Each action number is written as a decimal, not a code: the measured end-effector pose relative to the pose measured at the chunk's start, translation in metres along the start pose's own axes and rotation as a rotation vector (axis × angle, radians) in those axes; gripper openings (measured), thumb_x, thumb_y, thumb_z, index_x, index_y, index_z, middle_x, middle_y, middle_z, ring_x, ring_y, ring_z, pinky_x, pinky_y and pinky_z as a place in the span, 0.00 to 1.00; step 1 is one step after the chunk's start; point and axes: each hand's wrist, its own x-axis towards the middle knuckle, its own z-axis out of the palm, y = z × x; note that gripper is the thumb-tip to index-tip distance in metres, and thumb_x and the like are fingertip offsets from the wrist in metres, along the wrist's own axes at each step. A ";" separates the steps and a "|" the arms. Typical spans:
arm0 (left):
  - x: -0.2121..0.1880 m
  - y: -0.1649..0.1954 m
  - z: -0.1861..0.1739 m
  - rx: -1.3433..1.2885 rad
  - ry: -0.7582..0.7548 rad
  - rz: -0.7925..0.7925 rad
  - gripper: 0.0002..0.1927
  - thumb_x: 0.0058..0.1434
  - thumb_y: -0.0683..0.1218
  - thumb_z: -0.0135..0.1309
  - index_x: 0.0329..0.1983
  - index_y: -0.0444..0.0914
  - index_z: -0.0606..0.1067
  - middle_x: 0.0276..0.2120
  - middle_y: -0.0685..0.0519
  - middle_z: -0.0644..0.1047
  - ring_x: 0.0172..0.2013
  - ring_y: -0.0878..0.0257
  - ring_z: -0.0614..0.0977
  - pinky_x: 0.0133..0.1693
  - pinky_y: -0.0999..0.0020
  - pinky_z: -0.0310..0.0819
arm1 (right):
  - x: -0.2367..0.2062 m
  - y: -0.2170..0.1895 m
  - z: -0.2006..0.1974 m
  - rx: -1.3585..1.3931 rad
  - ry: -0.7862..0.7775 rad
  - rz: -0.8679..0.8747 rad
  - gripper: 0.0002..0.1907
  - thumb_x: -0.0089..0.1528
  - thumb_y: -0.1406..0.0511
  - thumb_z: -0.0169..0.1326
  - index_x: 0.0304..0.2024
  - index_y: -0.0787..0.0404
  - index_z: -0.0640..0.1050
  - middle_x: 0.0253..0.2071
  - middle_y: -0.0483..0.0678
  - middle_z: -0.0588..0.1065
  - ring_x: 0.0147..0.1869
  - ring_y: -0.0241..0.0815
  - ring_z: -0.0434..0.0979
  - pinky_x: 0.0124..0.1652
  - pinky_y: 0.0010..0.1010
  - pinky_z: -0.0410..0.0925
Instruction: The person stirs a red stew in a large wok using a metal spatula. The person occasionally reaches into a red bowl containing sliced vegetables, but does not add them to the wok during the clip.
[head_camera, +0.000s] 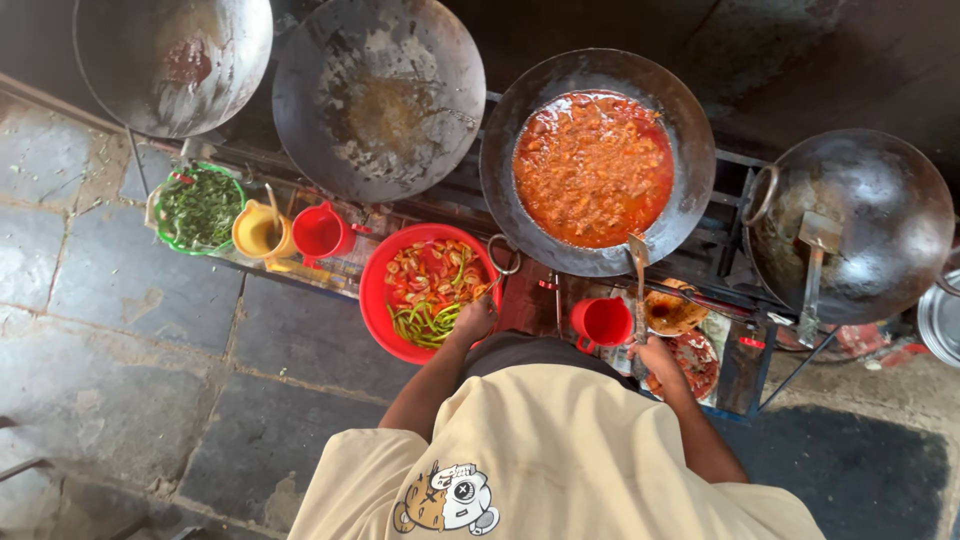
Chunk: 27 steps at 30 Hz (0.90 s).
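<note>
My left hand (474, 318) reaches into a red bowl (378, 300) of chopped tomato and green chilli strips (428, 300), fingers closed on some of the vegetables. My right hand (658, 362) grips the handle of a long metal ladle (639, 290), whose blade rests at the rim of a large dark wok (690, 120) filled with orange-red curry (593, 168). A red mug (601, 322) stands between my hands.
A greasy wok (378, 95) sits left of the curry, another wok (172, 60) at far left, and one with a spatula (850, 225) at right. A green basket of herbs (200, 208), a yellow mug (258, 232) and a red mug (322, 233) line the stove edge. Stone floor lies left.
</note>
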 end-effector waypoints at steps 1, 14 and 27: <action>-0.001 -0.001 -0.001 0.000 0.011 -0.011 0.16 0.63 0.52 0.49 0.48 0.40 0.76 0.40 0.35 0.81 0.44 0.38 0.82 0.47 0.45 0.76 | 0.001 0.000 0.000 -0.065 -0.002 -0.020 0.08 0.57 0.70 0.53 0.38 0.68 0.77 0.32 0.50 0.79 0.37 0.45 0.78 0.40 0.38 0.69; 0.004 0.000 -0.010 0.060 0.004 -0.013 0.17 0.66 0.54 0.46 0.51 0.41 0.76 0.39 0.34 0.81 0.44 0.37 0.82 0.48 0.44 0.76 | 0.005 0.002 0.003 -0.067 -0.036 -0.068 0.11 0.56 0.72 0.52 0.40 0.68 0.80 0.29 0.54 0.80 0.38 0.48 0.80 0.50 0.33 0.67; 0.002 0.002 0.000 0.025 -0.028 -0.007 0.15 0.61 0.51 0.52 0.48 0.42 0.76 0.41 0.37 0.81 0.45 0.40 0.82 0.48 0.47 0.76 | -0.015 -0.023 0.000 0.086 -0.063 0.062 0.06 0.64 0.73 0.49 0.43 0.66 0.74 0.31 0.50 0.77 0.34 0.43 0.78 0.38 0.39 0.73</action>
